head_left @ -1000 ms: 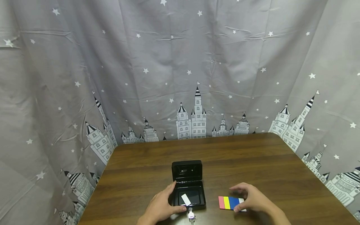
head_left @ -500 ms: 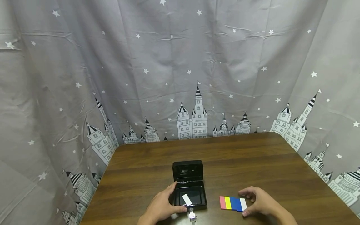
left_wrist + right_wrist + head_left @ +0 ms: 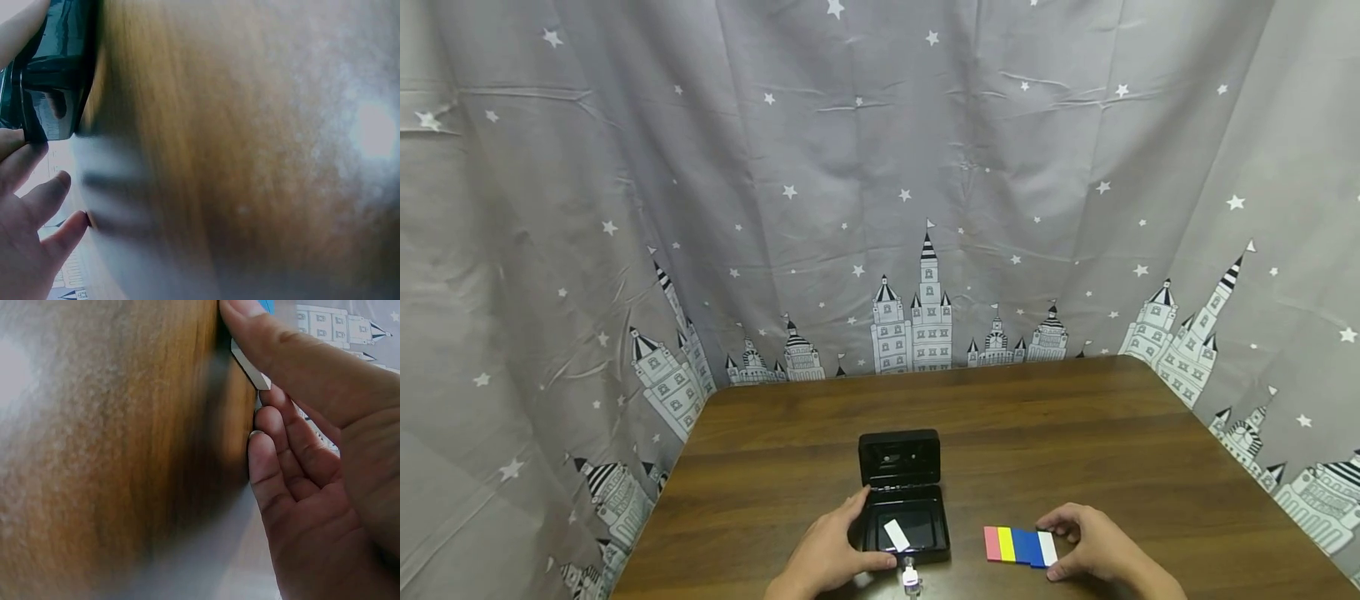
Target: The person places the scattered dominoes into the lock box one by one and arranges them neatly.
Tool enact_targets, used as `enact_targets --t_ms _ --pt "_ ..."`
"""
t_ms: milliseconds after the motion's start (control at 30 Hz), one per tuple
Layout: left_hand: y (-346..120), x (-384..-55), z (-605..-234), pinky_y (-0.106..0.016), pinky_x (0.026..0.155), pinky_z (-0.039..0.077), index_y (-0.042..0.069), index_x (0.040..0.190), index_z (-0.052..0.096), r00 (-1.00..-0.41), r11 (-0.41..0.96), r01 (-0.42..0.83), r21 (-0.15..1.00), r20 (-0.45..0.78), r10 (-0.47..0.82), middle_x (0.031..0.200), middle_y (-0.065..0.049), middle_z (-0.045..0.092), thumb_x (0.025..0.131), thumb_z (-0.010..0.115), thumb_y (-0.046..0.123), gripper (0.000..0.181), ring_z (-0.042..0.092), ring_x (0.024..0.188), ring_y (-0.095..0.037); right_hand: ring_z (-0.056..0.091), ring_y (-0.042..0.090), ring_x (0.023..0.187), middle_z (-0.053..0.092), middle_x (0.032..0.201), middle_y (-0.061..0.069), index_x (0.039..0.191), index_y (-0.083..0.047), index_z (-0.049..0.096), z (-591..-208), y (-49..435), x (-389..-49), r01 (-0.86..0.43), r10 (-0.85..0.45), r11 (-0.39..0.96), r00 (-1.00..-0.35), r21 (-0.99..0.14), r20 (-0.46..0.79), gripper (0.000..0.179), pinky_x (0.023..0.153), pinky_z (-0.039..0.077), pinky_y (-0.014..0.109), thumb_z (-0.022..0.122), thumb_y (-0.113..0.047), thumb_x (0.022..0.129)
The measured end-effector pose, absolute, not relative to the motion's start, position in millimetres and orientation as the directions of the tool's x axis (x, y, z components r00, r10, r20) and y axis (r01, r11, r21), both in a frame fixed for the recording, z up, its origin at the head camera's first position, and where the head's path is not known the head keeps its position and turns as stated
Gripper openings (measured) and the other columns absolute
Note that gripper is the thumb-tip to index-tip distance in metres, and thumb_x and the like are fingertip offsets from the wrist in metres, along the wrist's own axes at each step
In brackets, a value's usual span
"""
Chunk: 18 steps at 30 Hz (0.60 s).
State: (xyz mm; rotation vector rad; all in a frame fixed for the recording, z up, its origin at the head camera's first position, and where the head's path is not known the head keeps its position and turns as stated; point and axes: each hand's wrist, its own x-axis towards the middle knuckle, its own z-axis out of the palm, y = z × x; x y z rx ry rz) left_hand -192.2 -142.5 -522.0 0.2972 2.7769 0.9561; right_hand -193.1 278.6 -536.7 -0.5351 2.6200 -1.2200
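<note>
My left hand point(image 3: 829, 546) holds the left side of a small black cash box point(image 3: 942, 533), thumb at the front and index finger by the hinge. The box's lid point(image 3: 899, 457) stands up at the back. Inside lies a white tile point(image 3: 896, 535), tilted. To the right, flat coloured tiles form a row: pink point(image 3: 992, 543), yellow point(image 3: 1006, 544), blue point(image 3: 1026, 547) and a white end tile point(image 3: 1048, 550). My right hand point(image 3: 1093, 546) pinches that white end tile at its near and far ends. The right wrist view shows its edge point(image 3: 250, 367) beside the thumb.
A small shiny piece with a white band point(image 3: 911, 577) sticks out at the box's front. The brown wooden table point(image 3: 760, 467) reaches back to a grey curtain point(image 3: 820, 275) printed with stars and castles.
My right hand has slid rightward from over the blue tiles to the row's white end tile, uncovering the right part of the row. The left hand and box stay in place.
</note>
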Motion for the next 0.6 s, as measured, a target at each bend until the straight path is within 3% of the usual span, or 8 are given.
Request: enact_targets --t_ms 300,600 --pt "-141.3 -190.8 -520.6 -0.07 0.1 0.039 0.007 0.153 0.043 -0.957 0.768 0.159 0.621 -0.094 0.274 0.15 -0.02 0.047 0.067 0.084 0.066 0.113 0.047 0.132 -0.047 0.056 0.017 0.085 0.066 0.094 -0.004 0.098 -0.008 0.073 -531.5 276.5 -195.5 -0.221 -0.405 0.644 -0.911 -0.733 -0.081 0.046 0.071 0.049 0.026 0.097 -0.025 0.063" --pt "-141.0 -188.7 -520.0 -0.071 0.099 0.038 0.007 0.154 0.041 -0.962 0.784 0.178 0.594 -0.063 0.266 0.152 -0.017 0.046 0.068 0.08 0.071 0.114 0.045 0.134 -0.046 0.057 0.013 0.083 0.066 0.094 -0.001 0.101 -0.005 0.071 -515.5 272.4 -196.4 -0.237 -0.411 0.602 -0.91 -0.763 -0.042 0.046 0.071 0.051 0.025 0.096 -0.021 0.066"
